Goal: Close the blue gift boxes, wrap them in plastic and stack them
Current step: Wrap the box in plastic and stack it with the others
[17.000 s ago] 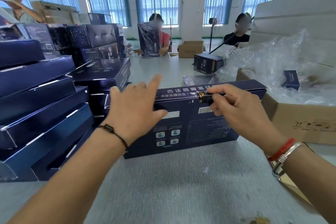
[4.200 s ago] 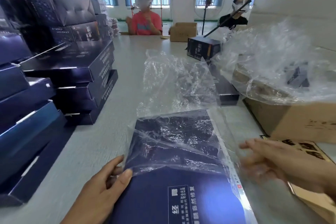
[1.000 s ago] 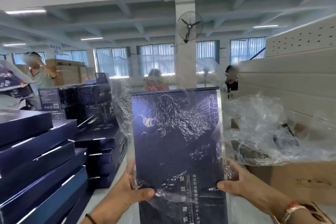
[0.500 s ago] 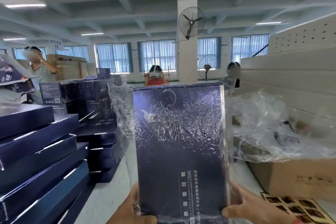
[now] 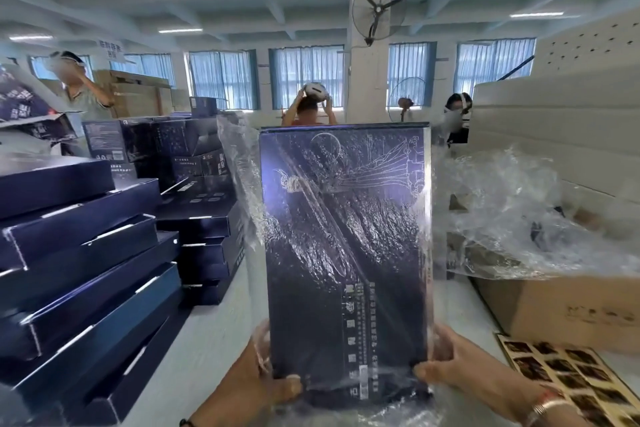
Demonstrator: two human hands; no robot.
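Both hands, left hand [image 5: 258, 383] and right hand [image 5: 450, 371], grip the lower corners of the blue gift box [image 5: 346, 236], held upright above the table [image 5: 221, 333] inside a clear plastic bag [image 5: 239, 163]. Wrapping step underway; next: close the bag's open end, then stack [image 5: 79, 253].

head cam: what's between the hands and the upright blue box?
Clear plastic wrap. In the head view it sheathes the blue gift box, so the left hand and right hand grip the box's lower corners through the film.
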